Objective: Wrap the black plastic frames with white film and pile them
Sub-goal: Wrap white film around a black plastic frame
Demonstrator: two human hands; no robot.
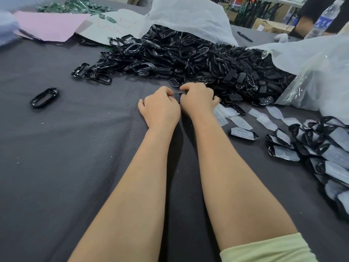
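Bare forearms, the right one ending in a pale green sleeve [264, 248], stretch forward over the dark grey cloth [66, 167]. Far left lies a pink sheet [49, 25]; nearer, a lone black frame [44, 97] rests well apart from the heap. At centre, the left hand [160, 109] and right hand [198, 100] meet, fingers curled, pinching one small black frame [176, 97] between them at the heap's near edge. Behind them spreads the heap of black plastic frames [188, 57], spilling from white plastic bags [188, 17]. Right of the hands lie loose white film pieces [264, 116], then the pile of wrapped frames [324, 154].
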